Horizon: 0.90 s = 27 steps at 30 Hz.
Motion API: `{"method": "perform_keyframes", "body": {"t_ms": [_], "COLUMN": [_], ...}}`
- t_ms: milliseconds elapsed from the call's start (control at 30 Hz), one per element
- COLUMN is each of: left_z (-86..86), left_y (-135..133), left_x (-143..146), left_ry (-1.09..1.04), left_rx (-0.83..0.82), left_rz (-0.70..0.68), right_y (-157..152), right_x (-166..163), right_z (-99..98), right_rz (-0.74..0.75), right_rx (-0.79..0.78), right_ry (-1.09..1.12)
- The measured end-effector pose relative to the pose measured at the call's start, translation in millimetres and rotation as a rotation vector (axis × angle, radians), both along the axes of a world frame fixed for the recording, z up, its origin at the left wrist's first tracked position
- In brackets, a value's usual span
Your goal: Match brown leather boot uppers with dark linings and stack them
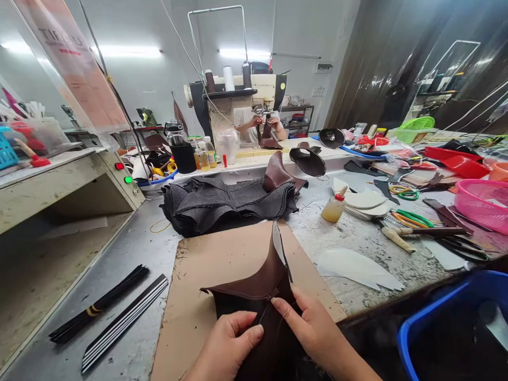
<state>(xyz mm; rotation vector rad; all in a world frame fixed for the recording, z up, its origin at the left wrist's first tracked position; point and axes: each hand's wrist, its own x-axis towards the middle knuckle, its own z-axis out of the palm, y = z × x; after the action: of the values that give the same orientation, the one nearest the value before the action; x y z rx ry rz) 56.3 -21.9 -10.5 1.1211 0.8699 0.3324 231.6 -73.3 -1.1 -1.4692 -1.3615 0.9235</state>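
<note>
A dark brown leather boot upper (254, 270) stands over the front of a tan board (202, 259), its pointed flap rising away from me. My left hand (234, 338) is closed on its near edge, thumb and forefinger pinching the leather beside a seam. With thumb on top and fingers behind, my right hand (305, 317) grips the same piece just to the right of that seam. The lower part of the upper is dark and partly covered by my hands.
Behind the board lies a stack of dark grey felt pieces (226, 203). Black strips (99, 307) and striped strips (125, 323) lie left. At right are a glue bottle (333, 209), a hammer (420, 231) and a blue bin (408, 344). Another person's hands (273, 124) work at a sewing machine (222, 100).
</note>
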Motion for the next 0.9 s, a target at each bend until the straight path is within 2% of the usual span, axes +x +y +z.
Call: {"method": "perform_keyframes", "body": {"t_ms": [167, 300, 500, 633, 800, 900], "left_z": [2.8, 6.4, -0.4, -1.5, 4.0, 0.2], "left_y": [3.0, 6.7, 12.3, 13.4, -0.3, -18.7], "left_x": [1.8, 2.7, 7.5, 8.9, -17.7, -38.6], "left_ry": [-0.039, 0.008, 0.087, 0.088, 0.168, 0.302], "left_rx": [-0.032, -0.052, -0.033, -0.048, -0.017, 0.112], "left_rz": [-0.022, -0.008, 0.078, 0.089, 0.126, 0.184], "right_y": [3.2, 4.5, -1.6, -10.2, -11.8, -9.3], "right_x": [2.6, 3.6, 3.2, 2.9, 4.3, 2.1], "right_z": [-4.7, -8.3, -16.2, -22.1, -24.3, -20.7], "right_rz": [-0.006, -0.017, -0.028, -0.04, -0.139, -0.178], "right_rx": [-0.002, 0.0, 0.055, 0.093, 0.13, 0.158], "right_ry": [0.024, 0.054, 0.029, -0.022, -0.121, -0.17]}}
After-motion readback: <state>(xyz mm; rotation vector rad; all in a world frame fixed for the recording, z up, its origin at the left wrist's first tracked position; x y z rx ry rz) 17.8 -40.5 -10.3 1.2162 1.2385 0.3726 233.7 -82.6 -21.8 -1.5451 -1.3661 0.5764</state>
